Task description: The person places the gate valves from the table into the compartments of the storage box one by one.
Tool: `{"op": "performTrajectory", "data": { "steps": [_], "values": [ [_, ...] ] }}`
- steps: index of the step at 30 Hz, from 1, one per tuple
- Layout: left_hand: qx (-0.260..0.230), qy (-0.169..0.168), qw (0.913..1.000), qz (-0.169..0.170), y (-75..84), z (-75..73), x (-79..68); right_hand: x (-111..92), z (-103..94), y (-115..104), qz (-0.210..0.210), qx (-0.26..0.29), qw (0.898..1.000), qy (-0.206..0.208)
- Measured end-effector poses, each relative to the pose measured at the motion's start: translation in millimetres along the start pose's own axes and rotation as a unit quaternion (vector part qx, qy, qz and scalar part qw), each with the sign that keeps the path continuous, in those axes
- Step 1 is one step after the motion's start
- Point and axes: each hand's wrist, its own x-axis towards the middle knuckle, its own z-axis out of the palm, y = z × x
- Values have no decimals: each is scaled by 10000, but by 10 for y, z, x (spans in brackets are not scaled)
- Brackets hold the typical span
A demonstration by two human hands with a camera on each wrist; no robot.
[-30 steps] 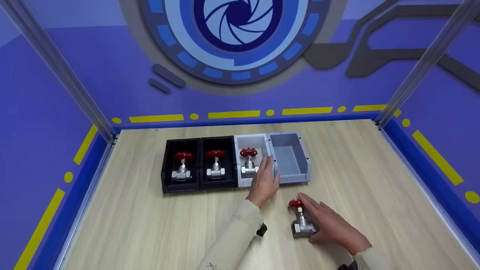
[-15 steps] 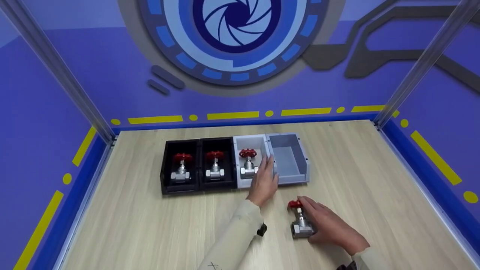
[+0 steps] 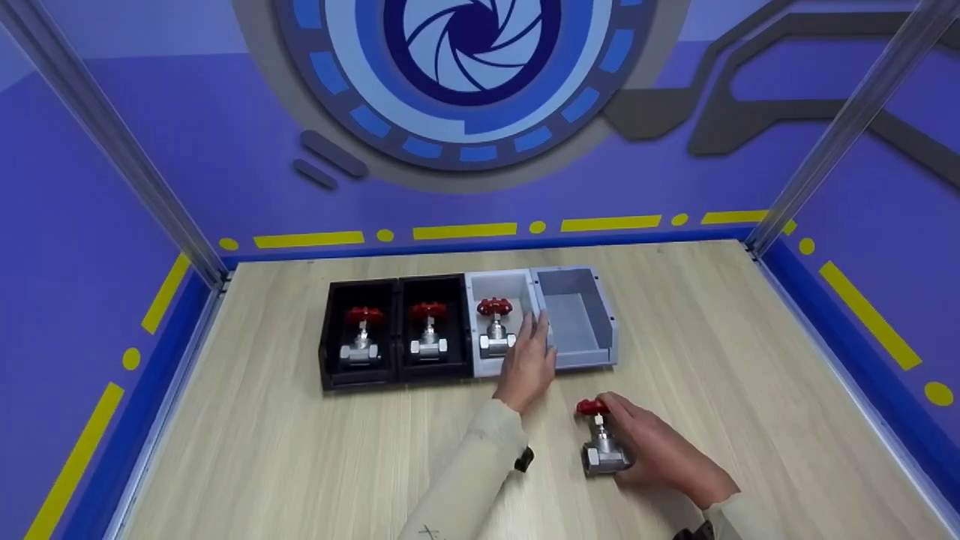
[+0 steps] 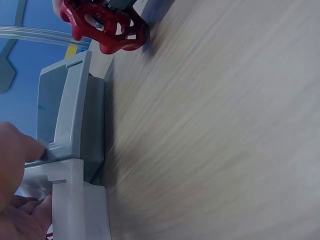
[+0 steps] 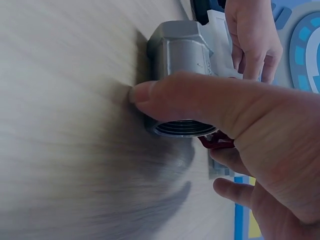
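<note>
My right hand (image 3: 664, 448) grips a gate valve (image 3: 602, 454) with a red handwheel and a silver body, standing on the table in front of the grey bin (image 3: 594, 361). In the right wrist view the thumb (image 5: 177, 97) lies across the valve's threaded body (image 5: 182, 57), while the other fingers are partly hidden behind it. My left hand (image 3: 527, 373) pinches the adjoining walls of the white bin (image 3: 487, 367) and the grey bin. Its thumb (image 4: 31, 149) is on the grey side, its fingers inside the white bin. A similar valve (image 3: 495, 330) stands in the white bin, close to those fingers.
Two black bins (image 3: 360, 379) join the row on the left, each holding a red-wheeled valve (image 3: 429, 334). No valve shows in the grey bin. The wooden table (image 3: 300, 465) is bounded by blue printed panels (image 3: 225, 150) and metal posts.
The right hand's fingers have curled slightly closer around the valve, which stays at about the same place. The left hand keeps its place at the bins. The head view shifts very slightly.
</note>
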Motion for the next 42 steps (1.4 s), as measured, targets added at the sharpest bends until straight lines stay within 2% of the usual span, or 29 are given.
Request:
{"op": "performTrajectory", "data": {
  "steps": [8, 14, 20, 27, 35, 42],
  "values": [
    [88, -171, 9997, -167, 2, 5, 7, 6, -3, -7, 104, 121, 9999, 29],
    [182, -64, 9998, -38, -5, 3, 11, 0, -6, 3, -148, 66, 9996, 220],
    [201, -11, 9998, 34, -3, 6, 5, 6, -32, -5, -59, 169, 9996, 223],
    [295, 141, 9993, 201, -5, 9, 8, 19, -67, 4, -217, 52, 9982, 549],
    [309, 109, 9993, 163, -7, 14, 5, 69, -123, 0, -79, 132, 9988, 468],
    [309, 25, 9995, 85, -4, 13, 5, 93, -178, 13, -113, 226, 9973, 696]
  ]
}}
